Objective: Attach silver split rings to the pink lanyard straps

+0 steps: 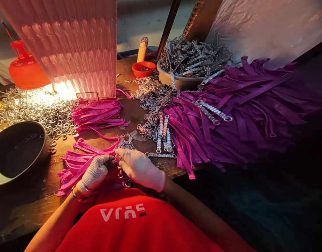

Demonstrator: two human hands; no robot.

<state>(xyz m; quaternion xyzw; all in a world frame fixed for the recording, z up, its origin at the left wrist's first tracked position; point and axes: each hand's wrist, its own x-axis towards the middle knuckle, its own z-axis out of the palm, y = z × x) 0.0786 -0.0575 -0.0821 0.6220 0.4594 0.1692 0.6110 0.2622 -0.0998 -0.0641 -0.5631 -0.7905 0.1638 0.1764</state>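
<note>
My left hand (95, 174), in a white dotted glove, is closed with its fingertips pinching the end of a purple strap (117, 158). From the other side my right hand (142, 168), in a plain whitish glove, pinches at the same strap end; its fingers partly cover the spot. Metal rings (127, 183) show just below the two hands. A pile of purple straps (78, 161) lies under and left of my left hand. Beyond my fingertips sit a few metal chain pieces (130, 139), and a flat chain piece (161, 155) lies right of my right hand.
Loose metal rings (56, 117) heap under a red lamp (28, 68) beside a ribbed clear panel (79, 49). A dark bowl (44, 154) stands left. Farther back are a red dish (144, 72), a chain-filled basin (180, 82) and a large purple strap heap (245, 101).
</note>
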